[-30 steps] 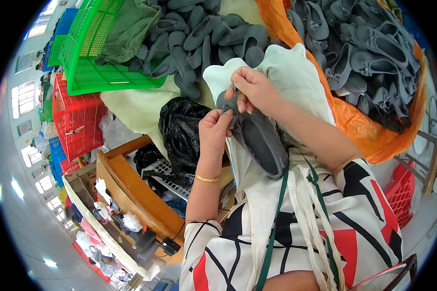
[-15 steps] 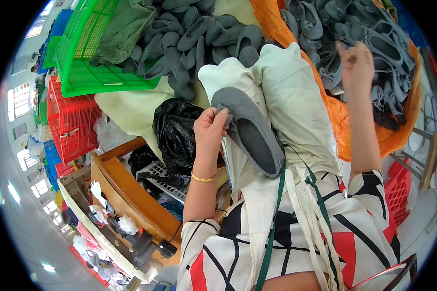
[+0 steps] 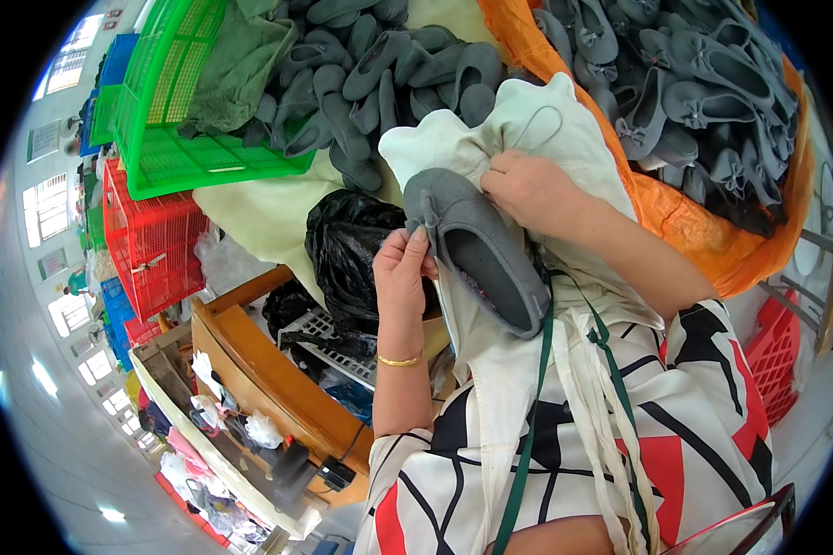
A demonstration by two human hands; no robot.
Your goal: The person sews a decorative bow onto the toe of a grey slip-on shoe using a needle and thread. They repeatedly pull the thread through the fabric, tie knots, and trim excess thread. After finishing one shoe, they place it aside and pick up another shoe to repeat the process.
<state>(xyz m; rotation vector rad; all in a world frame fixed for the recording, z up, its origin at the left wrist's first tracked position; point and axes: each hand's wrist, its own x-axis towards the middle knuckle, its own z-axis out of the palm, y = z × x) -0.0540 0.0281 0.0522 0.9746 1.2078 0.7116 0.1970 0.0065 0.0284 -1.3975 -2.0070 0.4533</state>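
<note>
A grey fabric flat shoe (image 3: 491, 259) with a small bow lies over my lap, toe away from me and its opening facing up. My left hand (image 3: 403, 259) grips it by the bow side near the toe, thumb on top. At the shoe's other side, my right hand (image 3: 537, 190) is closed in a pinch. A thin loop of thread (image 3: 555, 113) rises by those fingers; a needle, if there is one, is too small to see. The pale cloth apron (image 3: 578, 199) covers my knees beneath both hands.
Ahead, grey shoes (image 3: 379, 69) lie heaped beside a green plastic crate (image 3: 217, 166). An orange sack (image 3: 662, 227) full of similar bowed shoes stands at the right. Left are a black plastic bag (image 3: 347, 250), a wooden table drawer (image 3: 268, 370) and red crates (image 3: 153, 231).
My right hand has come back from over the orange sack to the shoe's right side. The left hand keeps its hold on the shoe, and the view has shifted slightly.
</note>
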